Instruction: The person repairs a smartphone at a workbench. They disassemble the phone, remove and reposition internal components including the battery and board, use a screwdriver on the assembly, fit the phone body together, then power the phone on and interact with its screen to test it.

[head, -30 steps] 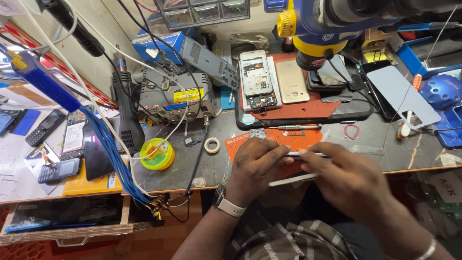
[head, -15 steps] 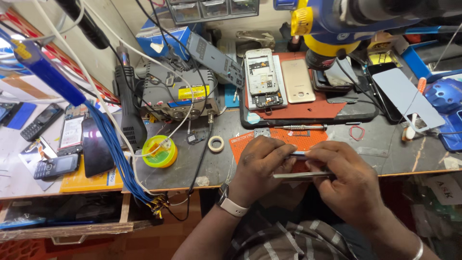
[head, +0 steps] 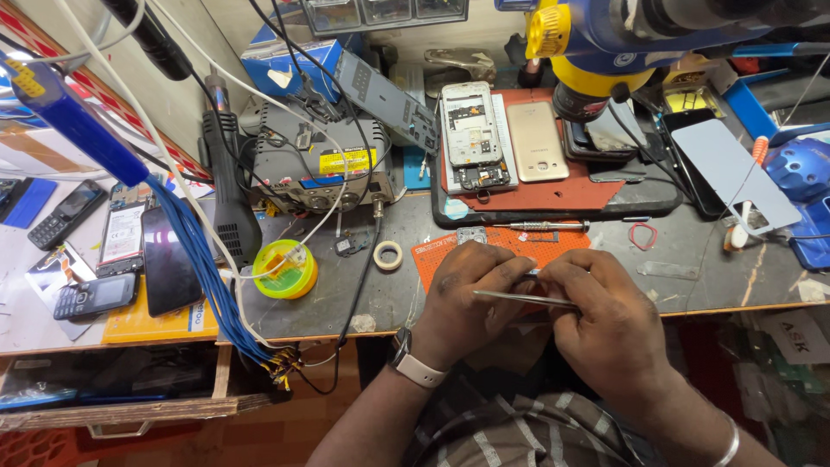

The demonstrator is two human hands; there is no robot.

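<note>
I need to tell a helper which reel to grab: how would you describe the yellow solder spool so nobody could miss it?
Start at the grey soldering station at the back of the grey bench. Follow its pale wire forward to the yellow solder spool, lying flat near the bench's front edge, left of the left hand. It is bright yellow-green, unlike the smaller white tape roll beside it.
</note>
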